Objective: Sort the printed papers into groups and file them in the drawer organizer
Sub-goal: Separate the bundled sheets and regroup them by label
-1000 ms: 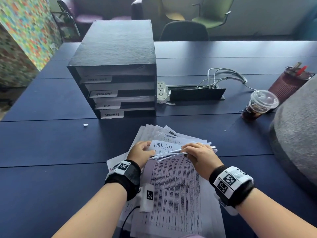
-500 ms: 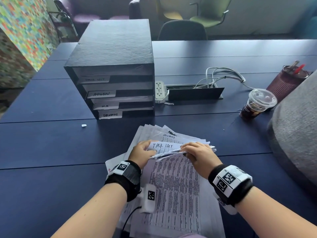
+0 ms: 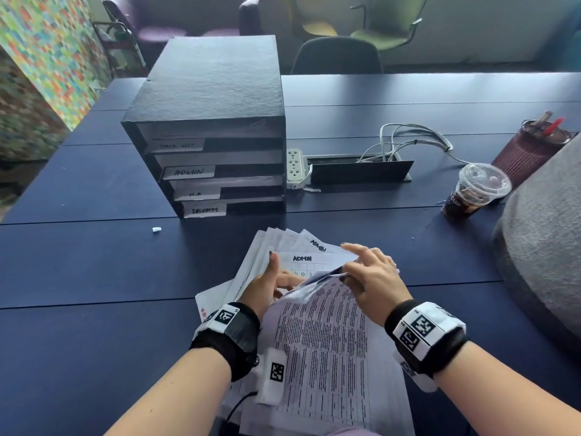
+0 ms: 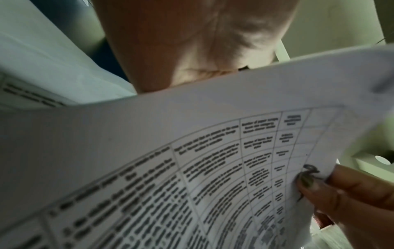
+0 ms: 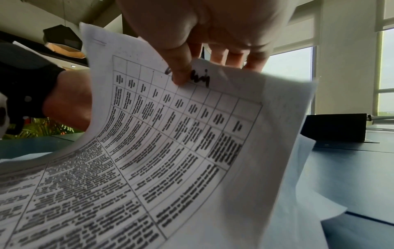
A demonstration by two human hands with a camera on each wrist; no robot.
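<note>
A black drawer organizer (image 3: 213, 99) stands on the dark blue table, its four slots labelled TASK LIST, ADMIN, H.R and SECURITY. In front of it lies a fanned pile of printed papers (image 3: 279, 243); the sheet showing on top reads ADMIN (image 3: 306, 262). My right hand (image 3: 347, 275) pinches the far edge of a few printed sheets (image 3: 320, 341) and holds them lifted and curled toward me; its thumb (image 5: 179, 67) presses on the handwritten heading. My left hand (image 3: 270, 284) rests on the pile beside them, thumb raised, fingers reaching under the lifted sheets (image 4: 192, 151).
To the organizer's right sit a white power strip (image 3: 294, 166) and a black cable box (image 3: 358, 171) with wires. An iced drink cup (image 3: 474, 193) and a maroon tumbler (image 3: 528, 149) stand far right, beside a grey rounded mass (image 3: 547, 262). A white scrap (image 3: 156, 229) lies left.
The TASK LIST sheet has been lifted and turned back toward me by my right hand, uncovering an ADMIN sheet. My left thumb has come off the paper and points up.
</note>
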